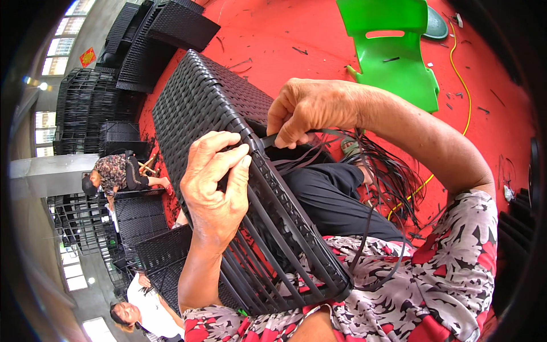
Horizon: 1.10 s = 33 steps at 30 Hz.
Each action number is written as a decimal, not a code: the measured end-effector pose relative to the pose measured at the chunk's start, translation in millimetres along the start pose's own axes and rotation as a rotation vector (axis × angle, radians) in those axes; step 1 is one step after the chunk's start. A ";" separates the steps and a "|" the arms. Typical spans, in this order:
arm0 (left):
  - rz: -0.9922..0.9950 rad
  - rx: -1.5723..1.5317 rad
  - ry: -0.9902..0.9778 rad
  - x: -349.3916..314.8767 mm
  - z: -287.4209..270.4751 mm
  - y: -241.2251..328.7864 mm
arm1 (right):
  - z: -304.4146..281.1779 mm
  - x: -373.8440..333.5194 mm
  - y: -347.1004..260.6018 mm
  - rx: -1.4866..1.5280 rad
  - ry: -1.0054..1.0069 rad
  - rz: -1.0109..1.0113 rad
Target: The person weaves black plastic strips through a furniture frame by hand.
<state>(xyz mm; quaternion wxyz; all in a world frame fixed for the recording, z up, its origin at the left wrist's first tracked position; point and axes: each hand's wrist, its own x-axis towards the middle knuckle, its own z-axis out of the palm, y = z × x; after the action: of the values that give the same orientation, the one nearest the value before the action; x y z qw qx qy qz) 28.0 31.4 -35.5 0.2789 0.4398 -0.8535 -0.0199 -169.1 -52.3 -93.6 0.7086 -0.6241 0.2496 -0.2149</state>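
Observation:
A black wicker furniture piece leans across my lap, closely woven on its far part. Bare parallel bands span its near part. My left hand grips the edge where the weave meets these bands, fingertips bent onto it. Just right of it, my right hand pinches a flat black strip between thumb and fingers at that same edge. A loose bundle of long black strips trails below my right forearm. The strip's far end is lost in the bundle.
A green plastic chair stands at the far right, beside a yellow cable. Strip scraps litter the red floor. Black woven pieces are stacked at the far left. Two other people are at the left.

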 end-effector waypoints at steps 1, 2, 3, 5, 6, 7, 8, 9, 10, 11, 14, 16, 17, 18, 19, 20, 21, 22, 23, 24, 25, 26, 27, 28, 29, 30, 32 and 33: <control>-0.003 0.008 -0.005 0.0 -0.5 0.7 | 0.2 -3.7 -3.2 -0.151 0.017 -0.092; -0.002 0.015 -0.011 0.3 -0.6 0.9 | 1.8 -8.5 -6.8 -0.303 0.038 -0.186; -0.013 0.010 -0.015 0.0 -0.3 0.5 | 3.1 -11.2 -7.7 -0.455 0.057 -0.279; -0.023 0.009 -0.024 0.4 -0.6 0.8 | 5.2 -7.1 4.1 -0.715 0.229 -0.533; -0.027 0.009 -0.027 0.6 -0.8 0.9 | 6.4 -6.2 7.8 -0.843 0.315 -0.661; -0.032 0.005 -0.024 0.3 -0.9 0.1 | 8.4 -8.0 9.4 -0.870 0.353 -0.693; -0.032 0.000 -0.022 0.2 -1.3 -0.7 | 8.1 -8.2 12.1 -0.929 0.414 -0.738; -0.032 -0.004 -0.021 0.3 -1.2 -0.9 | 8.1 -6.7 17.8 -0.989 0.475 -0.782; -0.036 -0.010 -0.021 0.9 -1.0 0.1 | 8.2 -4.2 24.7 -1.048 0.536 -0.826; -0.044 -0.008 -0.024 1.3 -0.8 0.7 | 8.2 5.0 31.3 -0.998 0.632 -1.044; -0.041 0.026 -0.037 2.3 0.7 4.2 | 12.0 9.6 43.9 -0.959 0.729 -1.076; -0.034 0.038 -0.046 4.4 3.3 6.6 | 6.8 14.1 50.0 -0.973 0.757 -1.173; -0.044 0.026 -0.041 3.2 1.6 3.4 | 5.7 17.6 47.8 -0.988 0.735 -1.194; -0.053 0.014 -0.036 2.2 -0.3 0.6 | 5.8 20.3 45.5 -1.003 0.713 -1.214; -0.061 0.008 -0.037 1.5 -2.8 -2.2 | 6.9 22.0 42.1 -1.028 0.692 -1.185; -0.064 0.006 -0.041 1.9 -2.5 -1.2 | 5.9 18.9 40.1 -1.051 0.676 -1.160; -0.068 0.004 -0.044 2.3 -2.2 -0.5 | 5.1 16.7 38.5 -1.074 0.660 -1.135; -0.073 -0.001 -0.048 3.1 -1.9 0.1 | 4.1 16.4 37.8 -1.090 0.658 -1.148; -0.079 -0.004 -0.053 4.5 -2.0 1.1 | 2.8 17.4 36.6 -1.105 0.656 -1.163; -0.084 -0.008 -0.058 5.5 -1.6 1.7 | 1.5 18.1 35.1 -1.120 0.654 -1.177; -0.088 -0.025 -0.052 6.3 -0.6 1.7 | 0.2 17.8 32.4 -1.123 0.638 -1.190; -0.091 -0.041 -0.045 6.9 0.5 0.8 | -1.1 17.8 29.3 -1.126 0.622 -1.203; -0.095 -0.059 -0.038 7.6 1.7 -0.1 | -2.2 17.1 27.6 -1.129 0.607 -1.215; -0.085 -0.058 -0.037 8.0 3.3 -1.0 | -2.5 15.7 27.8 -1.067 0.597 -1.165; -0.080 -0.051 -0.033 7.5 3.4 -1.4 | -0.9 15.2 27.6 -1.000 0.582 -1.122; -0.074 -0.045 -0.029 7.4 3.4 -1.4 | 1.3 13.9 27.2 -0.933 0.566 -1.079; -0.089 -0.047 -0.032 7.0 2.1 -0.1 | 8.3 4.0 24.9 -0.647 0.456 -0.815; -0.094 -0.051 -0.036 7.0 2.1 -0.3 | 7.6 -5.9 22.2 -0.514 0.351 -0.639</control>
<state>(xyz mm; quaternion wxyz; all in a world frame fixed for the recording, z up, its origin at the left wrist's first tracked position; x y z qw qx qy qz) 23.9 25.5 -34.1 0.2733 0.4717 -0.8360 -0.0625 -169.2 -40.0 -114.4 0.3752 -0.7799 0.2059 -0.4568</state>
